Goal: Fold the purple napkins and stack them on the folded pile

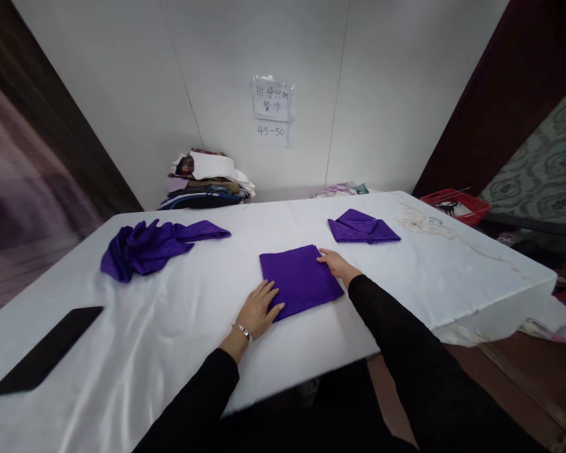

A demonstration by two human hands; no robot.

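Observation:
A purple napkin, folded into a square, lies on the white-covered table in front of me. My left hand rests on its left edge with the fingers stretched out. At the right edge my right hand grips the cloth, thumb on top and the other fingers partly hidden beyond the edge. Behind and to the right lies another purple napkin, folded to a pointed shape. A crumpled heap of purple cloth sits toward the table's left side.
A dark flat board lies at the front left of the table. Folded clothes are stacked behind the far edge, against the wall. Loose pale strings lie at the right. A red basket stands past the right edge.

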